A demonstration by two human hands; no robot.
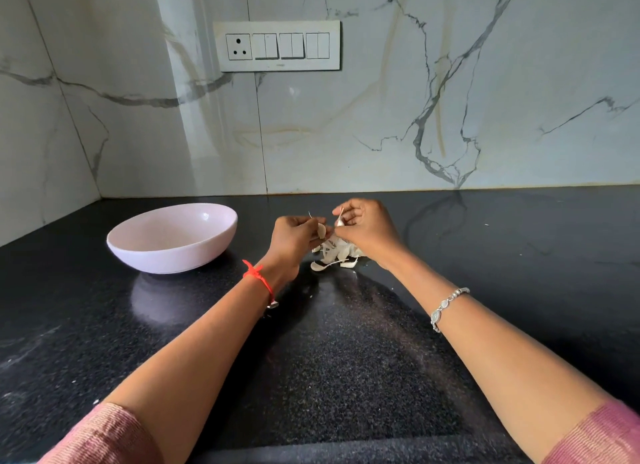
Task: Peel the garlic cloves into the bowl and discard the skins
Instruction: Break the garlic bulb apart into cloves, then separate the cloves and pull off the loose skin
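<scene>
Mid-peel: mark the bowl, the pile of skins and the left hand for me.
bowl (166,264), head view, on its outer front wall.
pile of skins (336,251), head view, middle of the heap.
left hand (294,237), head view, back of the hand.

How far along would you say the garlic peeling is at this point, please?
Done: loose skins lie piled on the counter. In hand: the left hand and right hand pinch pale garlic pieces above that pile. Remaining: no clove shows in the bowl, though its floor is partly hidden, and the skins await discarding.
</scene>
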